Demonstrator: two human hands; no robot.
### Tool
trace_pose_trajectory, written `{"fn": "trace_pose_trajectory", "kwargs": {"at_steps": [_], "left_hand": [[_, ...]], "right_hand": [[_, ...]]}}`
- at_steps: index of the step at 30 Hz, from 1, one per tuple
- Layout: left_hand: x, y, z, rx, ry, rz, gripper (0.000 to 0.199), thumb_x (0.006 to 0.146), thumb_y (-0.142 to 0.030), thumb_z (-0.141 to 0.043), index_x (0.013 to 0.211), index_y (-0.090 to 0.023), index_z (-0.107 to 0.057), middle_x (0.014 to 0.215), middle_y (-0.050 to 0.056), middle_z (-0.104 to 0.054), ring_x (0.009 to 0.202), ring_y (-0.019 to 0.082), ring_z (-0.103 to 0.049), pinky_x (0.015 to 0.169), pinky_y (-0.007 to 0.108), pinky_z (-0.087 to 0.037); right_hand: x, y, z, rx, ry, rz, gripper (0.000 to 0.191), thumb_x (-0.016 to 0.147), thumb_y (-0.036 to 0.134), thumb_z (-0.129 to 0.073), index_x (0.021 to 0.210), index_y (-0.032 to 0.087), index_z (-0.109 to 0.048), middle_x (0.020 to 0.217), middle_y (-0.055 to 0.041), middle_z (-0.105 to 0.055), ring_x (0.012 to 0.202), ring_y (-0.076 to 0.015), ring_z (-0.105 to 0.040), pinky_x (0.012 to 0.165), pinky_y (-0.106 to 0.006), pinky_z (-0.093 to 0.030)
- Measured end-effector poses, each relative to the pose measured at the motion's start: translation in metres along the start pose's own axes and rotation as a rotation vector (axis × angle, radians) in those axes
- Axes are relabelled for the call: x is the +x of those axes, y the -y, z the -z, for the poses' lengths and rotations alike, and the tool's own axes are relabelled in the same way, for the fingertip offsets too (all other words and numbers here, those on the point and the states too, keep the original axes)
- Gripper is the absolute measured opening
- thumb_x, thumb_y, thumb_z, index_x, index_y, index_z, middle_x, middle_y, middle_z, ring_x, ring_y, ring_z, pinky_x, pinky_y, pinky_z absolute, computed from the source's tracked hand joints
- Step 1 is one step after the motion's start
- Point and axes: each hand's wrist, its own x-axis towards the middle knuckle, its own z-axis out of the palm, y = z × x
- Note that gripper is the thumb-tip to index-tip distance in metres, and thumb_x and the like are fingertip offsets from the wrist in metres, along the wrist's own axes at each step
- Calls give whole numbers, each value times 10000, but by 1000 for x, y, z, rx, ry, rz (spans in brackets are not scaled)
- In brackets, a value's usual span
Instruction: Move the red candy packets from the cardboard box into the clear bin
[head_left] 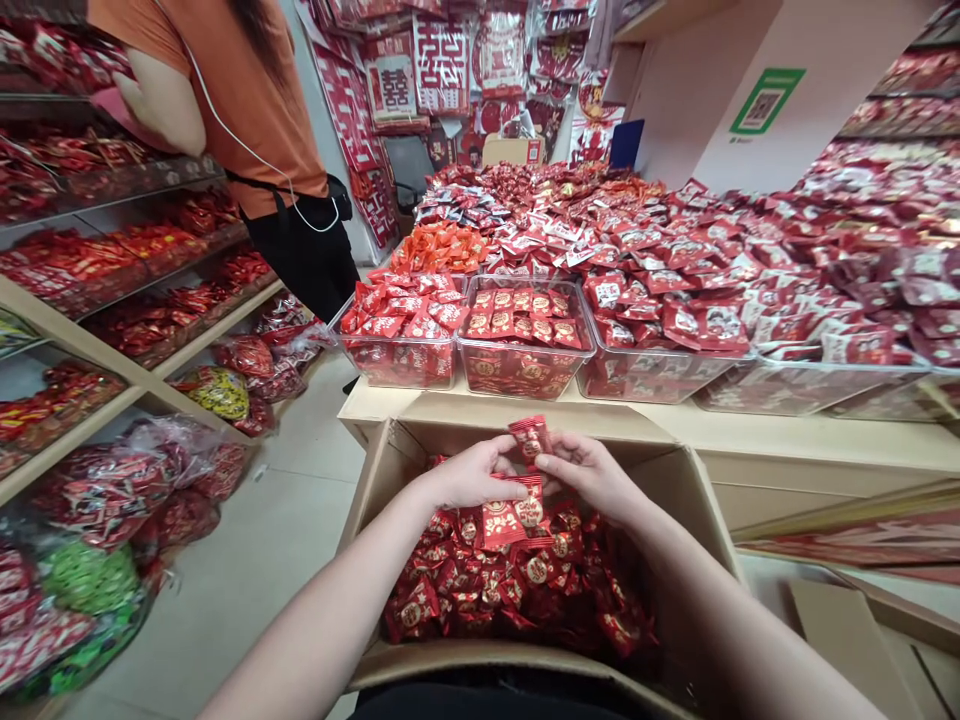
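Both hands are above an open cardboard box (716,500) of loose red candy packets (480,580) with gold print. My left hand (472,472) is closed on a few red candy packets (504,522), its thumb lying across their upper edge. Close beside it, my right hand (592,472) pinches one red candy packet (529,436) between thumb and fingers, held a little above the others. Some fingertips are hidden behind the packets. Just past the box stands a clear plastic bin (521,372) with similar packets in neat rows.
Clear bins (667,375) of red packets fill the counter (427,402) beyond the box. A person in an orange shirt (232,100) stands at the shelves (142,375) on the left. Bagged goods (127,480) lie low at left; flattened cardboard (847,640) is at right.
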Motion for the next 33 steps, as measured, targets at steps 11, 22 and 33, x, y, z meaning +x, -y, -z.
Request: {"fn": "trace_pose_trajectory", "kwargs": {"at_steps": [11,22,33], "left_hand": [[-10,-29,-8,-306,40,-132,516,684,-175,-629,1158,-173,-426,1127,103,-533,1039,203,-494,875,341,-383],[-10,-18,-3,-129,-11,-209,395,701,-174,-597,1073,-164,-466,1121,82,-538,1043,193,-490,905,339,-362],[-18,-28,-12,332,40,-93,292,718,-172,-507,1004,-176,-566,920,-8,-614,877,173,-529,785,271,-393]], "right_hand": [[-11,13,1,-840,-395,823,328,744,62,-445,1023,195,-556,1024,-95,-540,963,-174,-522,827,-327,-454],[-6,6,-14,-376,-253,382,225,770,299,-510,972,201,-533,862,-66,-584,768,-160,-565,685,-301,-485],[-7,14,-6,-525,-69,160,193,748,344,-528,835,182,-585,694,-15,-547,626,-135,-492,583,-260,-425]]}}
